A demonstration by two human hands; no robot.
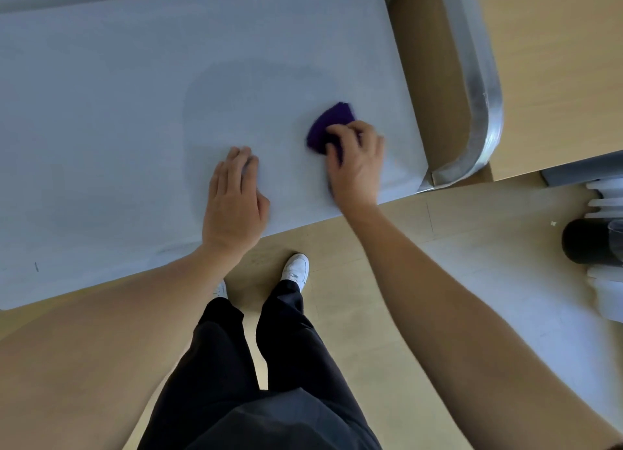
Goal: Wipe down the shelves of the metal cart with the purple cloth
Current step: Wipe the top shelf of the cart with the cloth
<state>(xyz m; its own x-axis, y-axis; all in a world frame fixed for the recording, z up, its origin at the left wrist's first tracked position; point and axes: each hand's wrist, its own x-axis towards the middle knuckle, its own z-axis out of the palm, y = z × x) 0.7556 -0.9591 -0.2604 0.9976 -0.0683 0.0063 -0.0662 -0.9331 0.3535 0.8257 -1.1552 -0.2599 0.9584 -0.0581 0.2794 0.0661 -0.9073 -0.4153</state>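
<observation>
The metal cart's top shelf is a flat, pale grey sheet filling the upper left of the head view. My right hand grips the bunched purple cloth and presses it onto the shelf near its right end; the hand looks blurred. My left hand rests flat on the shelf near the front edge, fingers straight, holding nothing. Part of the cloth is hidden under my right fingers.
The cart's curved metal handle bends round the shelf's right end. Below the front edge are a wooden floor, my legs and white shoes. A black cylinder and white plastic items stand at the right edge.
</observation>
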